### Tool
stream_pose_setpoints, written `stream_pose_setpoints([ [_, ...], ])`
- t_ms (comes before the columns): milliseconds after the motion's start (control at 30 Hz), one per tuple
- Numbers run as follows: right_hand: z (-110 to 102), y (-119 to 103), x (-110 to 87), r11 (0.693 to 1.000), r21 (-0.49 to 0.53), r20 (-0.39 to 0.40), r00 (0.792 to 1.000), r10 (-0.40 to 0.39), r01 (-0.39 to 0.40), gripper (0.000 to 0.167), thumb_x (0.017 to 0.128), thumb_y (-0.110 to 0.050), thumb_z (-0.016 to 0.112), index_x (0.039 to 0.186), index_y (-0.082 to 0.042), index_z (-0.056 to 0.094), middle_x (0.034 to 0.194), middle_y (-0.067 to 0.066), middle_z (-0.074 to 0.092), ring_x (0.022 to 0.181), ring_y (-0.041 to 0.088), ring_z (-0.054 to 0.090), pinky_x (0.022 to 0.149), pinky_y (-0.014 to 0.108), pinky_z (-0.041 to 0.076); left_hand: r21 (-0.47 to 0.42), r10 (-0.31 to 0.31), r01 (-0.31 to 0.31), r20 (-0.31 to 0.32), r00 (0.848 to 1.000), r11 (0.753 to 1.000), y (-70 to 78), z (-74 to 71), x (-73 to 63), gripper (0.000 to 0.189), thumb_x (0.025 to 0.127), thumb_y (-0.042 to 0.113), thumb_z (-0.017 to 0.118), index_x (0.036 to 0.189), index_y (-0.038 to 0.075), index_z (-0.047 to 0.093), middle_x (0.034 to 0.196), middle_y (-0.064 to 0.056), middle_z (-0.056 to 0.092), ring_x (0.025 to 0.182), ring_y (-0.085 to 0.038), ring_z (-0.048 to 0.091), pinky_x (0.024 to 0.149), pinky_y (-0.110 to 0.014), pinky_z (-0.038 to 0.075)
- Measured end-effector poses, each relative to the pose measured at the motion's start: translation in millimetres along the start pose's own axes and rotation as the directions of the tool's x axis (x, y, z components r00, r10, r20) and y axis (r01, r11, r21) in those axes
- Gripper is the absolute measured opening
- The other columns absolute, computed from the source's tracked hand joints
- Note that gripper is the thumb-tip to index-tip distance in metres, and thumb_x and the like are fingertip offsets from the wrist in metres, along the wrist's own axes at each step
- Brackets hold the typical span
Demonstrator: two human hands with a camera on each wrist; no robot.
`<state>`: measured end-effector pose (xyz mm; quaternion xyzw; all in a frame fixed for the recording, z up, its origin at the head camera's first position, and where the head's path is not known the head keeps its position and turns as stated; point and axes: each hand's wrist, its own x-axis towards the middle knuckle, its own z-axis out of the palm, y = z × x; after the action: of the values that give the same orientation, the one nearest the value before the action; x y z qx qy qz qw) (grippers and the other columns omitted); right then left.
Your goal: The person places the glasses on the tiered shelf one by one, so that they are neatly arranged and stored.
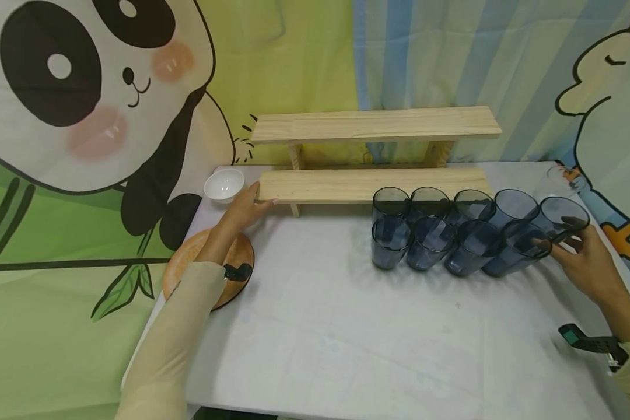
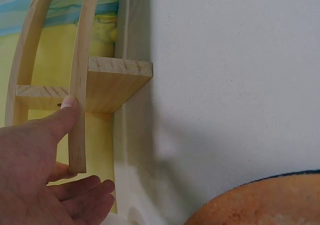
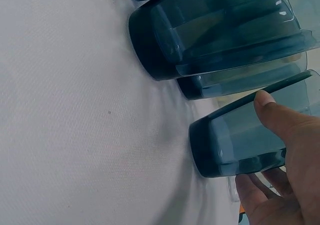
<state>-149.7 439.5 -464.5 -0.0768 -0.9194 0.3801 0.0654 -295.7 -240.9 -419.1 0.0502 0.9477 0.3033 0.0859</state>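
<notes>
A two-tier wooden shelf (image 1: 367, 185) stands at the back of the table. My left hand (image 1: 243, 209) pinches the left end of its lower board, with the thumb (image 2: 67, 112) on one face and a finger on the other. At the right, my right hand (image 1: 590, 262) grips a dark blue glass (image 3: 235, 135), thumb and fingers on opposite sides of it. That glass is at the right end of the back row and looks tilted. Several other blue glasses (image 1: 390, 242) stand in two rows beside it, in front of the shelf's right part.
A small white bowl (image 1: 224, 185) sits left of the shelf. An orange-brown round plate (image 1: 244, 251) lies under the left forearm. A clear glass (image 1: 556, 182) stands at the back right. Printed cloth (image 1: 294, 58) hangs behind the white-covered table (image 1: 336, 326).
</notes>
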Motion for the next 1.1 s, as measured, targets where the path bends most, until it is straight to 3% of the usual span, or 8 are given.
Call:
stream_pose_setpoints([
  [233,2.6,-1.5,2.7,1.000,0.014,-0.027,1.000,-0.011,0.012,0.079,0.107,-0.031,0.064,0.166,-0.005,0.019,0.164,0.036,0.025,0.150,0.062,0.024,0.112,0.078,0.027,-0.025,-0.011,0.011,0.002,1.000,1.000,-0.5,-0.7,-1.4,0.090,0.105,0.046,0.063,0.168,0.001,0.015,0.169,-0.032,0.025,0.157,-0.046,0.026,0.129,-0.058,0.023],
  [400,3.2,-2.7,5.8,1.000,0.011,-0.032,0.999,0.011,-0.011,0.083,0.107,-0.033,0.063,0.166,-0.001,0.015,0.163,0.038,0.024,0.151,0.062,0.022,0.114,0.078,0.024,-0.028,-0.007,0.007,0.001,1.000,1.000,-2.0,-1.2,-2.4,0.091,0.106,0.046,0.062,0.168,0.001,0.014,0.169,-0.031,0.024,0.157,-0.046,0.025,0.129,-0.058,0.022],
  [800,-0.7,-8.0,7.6,0.998,0.009,-0.055,0.996,0.064,-0.063,0.077,0.107,-0.034,0.062,0.164,-0.001,0.022,0.167,0.034,0.024,0.152,0.060,0.023,0.115,0.079,0.023,-0.011,0.002,-0.002,-0.001,1.000,1.000,-1.1,0.1,1.2,0.089,0.106,0.047,0.062,0.168,0.003,0.015,0.170,-0.029,0.024,0.158,-0.045,0.025,0.129,-0.058,0.023],
  [1100,-6.6,-12.2,11.8,0.999,-0.002,-0.071,0.997,0.036,-0.036,0.074,0.108,-0.025,0.059,0.164,0.001,0.018,0.165,0.038,0.026,0.151,0.061,0.023,0.116,0.078,0.023,-0.013,0.013,-0.013,0.001,1.000,1.000,-2.9,2.6,2.7,0.089,0.106,0.047,0.062,0.168,0.002,0.018,0.170,-0.028,0.026,0.157,-0.045,0.026,0.129,-0.058,0.024],
])
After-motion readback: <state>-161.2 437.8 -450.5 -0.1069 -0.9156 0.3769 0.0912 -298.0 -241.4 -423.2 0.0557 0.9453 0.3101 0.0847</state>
